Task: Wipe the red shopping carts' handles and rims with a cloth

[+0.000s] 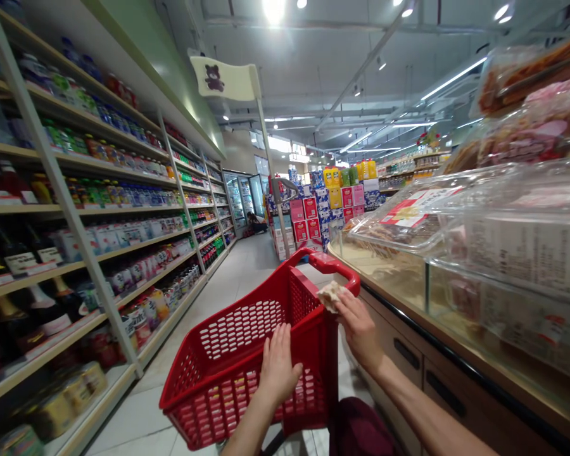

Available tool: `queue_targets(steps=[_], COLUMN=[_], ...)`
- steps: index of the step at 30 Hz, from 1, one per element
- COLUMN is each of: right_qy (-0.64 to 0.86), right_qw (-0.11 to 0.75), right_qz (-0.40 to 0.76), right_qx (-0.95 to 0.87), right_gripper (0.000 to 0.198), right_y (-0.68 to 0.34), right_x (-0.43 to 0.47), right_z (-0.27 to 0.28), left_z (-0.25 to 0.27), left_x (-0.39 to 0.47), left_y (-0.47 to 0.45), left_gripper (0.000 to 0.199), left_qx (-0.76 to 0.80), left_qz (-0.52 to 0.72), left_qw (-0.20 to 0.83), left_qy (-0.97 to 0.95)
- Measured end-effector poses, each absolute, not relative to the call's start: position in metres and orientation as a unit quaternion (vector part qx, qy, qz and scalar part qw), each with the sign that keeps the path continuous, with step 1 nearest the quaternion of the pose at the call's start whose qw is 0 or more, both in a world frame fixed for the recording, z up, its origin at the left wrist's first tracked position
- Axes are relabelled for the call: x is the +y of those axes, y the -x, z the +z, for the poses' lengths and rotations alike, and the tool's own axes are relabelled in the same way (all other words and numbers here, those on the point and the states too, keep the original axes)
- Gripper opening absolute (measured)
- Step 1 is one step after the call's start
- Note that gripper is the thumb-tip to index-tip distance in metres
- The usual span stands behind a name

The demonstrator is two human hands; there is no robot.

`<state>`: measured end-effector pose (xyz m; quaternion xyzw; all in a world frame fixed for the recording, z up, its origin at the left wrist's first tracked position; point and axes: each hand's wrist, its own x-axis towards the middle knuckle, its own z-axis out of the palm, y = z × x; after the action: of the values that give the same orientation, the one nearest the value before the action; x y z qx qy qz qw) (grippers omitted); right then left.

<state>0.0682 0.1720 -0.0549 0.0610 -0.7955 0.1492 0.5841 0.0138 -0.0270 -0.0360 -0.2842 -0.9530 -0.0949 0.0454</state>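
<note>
A red plastic shopping cart [240, 326] with a perforated basket stands right in front of me, its handle toward the far right. My left hand [279, 367] rests at the near rim of the basket, fingers stretched out and holding nothing. In my right hand [358, 320] is a crumpled whitish cloth [331, 296], pinched under the fingers. The cloth lies against the cart's upper corner, just below the red handle [335, 266]. Part of the cloth is hidden by my fingers. Nothing shows inside the basket.
Shelves of bottles and packs [118, 196] line the left side. On the right, a counter [384, 266] bears clear plastic food boxes [418, 209]. Stacked drink cartons [308, 218] and a pole with a bear flag [228, 79] stand ahead. A person [256, 223] crouches far down the aisle.
</note>
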Motion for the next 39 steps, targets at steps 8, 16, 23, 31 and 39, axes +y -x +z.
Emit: queue_targets(steps=[8,16,23,31,39], right_qy=[-0.132,-0.13,-0.113,-0.192,-0.048], right_qw=[0.515,0.537,0.54,0.48,0.46], right_qz=[0.127,0.114,0.127,0.081,0.079], right_qx=[-0.837,-0.825,-0.824,-0.852,-0.883], right_gripper=[0.034,0.034,0.034,0.03,0.032], right_y=[-0.08,-0.073,-0.067,-0.053,-0.031], right_x=[0.154,0.155,0.137,0.094,0.103], right_z=[-0.095,-0.089,-0.078,-0.07,-0.03], left_z=[-0.038,-0.039,-0.047,-0.055,-0.061], left_x=[-0.03,-0.045,-0.067,-0.076,-0.086], left_y=[-0.013,-0.011,-0.007,-0.005,-0.012], left_gripper=[0.079,0.074,0.073,0.074,0.07], left_qx=[-0.95,-0.957,-0.969,-0.953,-0.946], left_qz=[-0.106,-0.121,-0.102,-0.14,-0.158], left_qw=[0.041,0.062,0.049,0.054,0.084], left_qy=[0.292,0.255,0.219,0.264,0.268])
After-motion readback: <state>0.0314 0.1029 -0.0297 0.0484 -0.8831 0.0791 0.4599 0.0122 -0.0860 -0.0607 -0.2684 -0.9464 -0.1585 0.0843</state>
